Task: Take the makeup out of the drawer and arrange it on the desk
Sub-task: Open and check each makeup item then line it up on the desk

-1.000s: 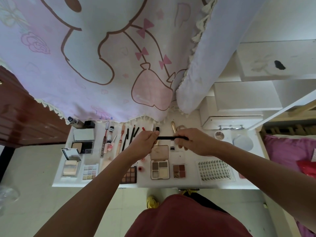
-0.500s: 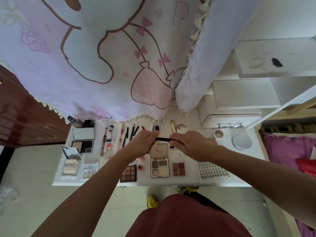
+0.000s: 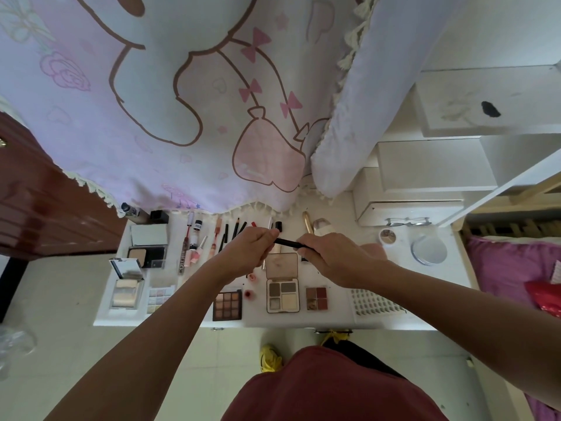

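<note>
Head view, looking straight down. Hard to identify the slim black stick [image 3: 290, 243] any further: both ends buried in fists, only the middle stretch showing. Hidden behind the left hand [image 3: 252, 247]: near ends of the dark pencils [image 3: 226, 235] in the back row. Tucked partly under the fringe of the pink curtain [image 3: 182, 117]: tops of the farthest items. Covered in part by the right forearm: the lash tray [image 3: 373, 302]. Cut off by the frame's lower edge: both upper arms.

Both arms stretched forward, meeting over the middle of the white desk [image 3: 328, 317]. Left hand knuckles up, fingers curled round the stick's left end. Right hand [image 3: 331, 256] likewise curled round the right end, close to the left hand. Stick held nearly level, sloping slightly down to the right, over the raised lid of the open four-pan palette [image 3: 283, 294]; touching it or not, impossible to tell. Laid out along the near edge, beside that palette: nine-pan palette [image 3: 227, 304] to its left, small reddish palette [image 3: 316, 298] to its right.
</note>
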The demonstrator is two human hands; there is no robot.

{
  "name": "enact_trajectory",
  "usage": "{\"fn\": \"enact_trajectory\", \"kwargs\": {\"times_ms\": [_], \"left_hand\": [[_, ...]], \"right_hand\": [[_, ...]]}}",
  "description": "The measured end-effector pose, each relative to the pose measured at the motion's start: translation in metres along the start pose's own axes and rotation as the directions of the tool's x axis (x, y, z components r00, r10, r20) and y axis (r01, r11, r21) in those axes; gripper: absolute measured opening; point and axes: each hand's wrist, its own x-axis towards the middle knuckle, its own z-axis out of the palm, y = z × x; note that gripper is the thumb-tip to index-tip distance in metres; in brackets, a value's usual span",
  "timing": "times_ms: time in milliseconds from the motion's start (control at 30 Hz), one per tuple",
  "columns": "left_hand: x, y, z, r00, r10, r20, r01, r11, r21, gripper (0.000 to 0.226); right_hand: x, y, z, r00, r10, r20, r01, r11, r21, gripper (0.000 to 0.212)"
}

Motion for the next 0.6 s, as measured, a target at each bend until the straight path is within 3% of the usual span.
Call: {"fn": "enact_trajectory", "kwargs": {"times_ms": [167,300,600], "left_hand": [[-0.002,0.008,-0.001,0.999,-0.033,0.004,0.033,0.997,-0.072,0.047],[0.000,0.010,-0.004,0.998,-0.063,0.030,0.064,0.998,-0.028,0.048],[0.000,0.006,-0.004,0.993,-0.078,0.089,0.073,0.996,0.058,0.038]], "right_hand": [[0.001,0.000,-0.005,0.996,-0.054,-0.069,0.042,0.984,-0.172,0.035],[0.003,0.000,-0.006,0.996,-0.046,-0.079,0.023,0.962,-0.271,0.037],[0.006,-0.006,-0.011,0.999,-0.034,-0.022,0.033,0.997,-0.072,0.031]]}}
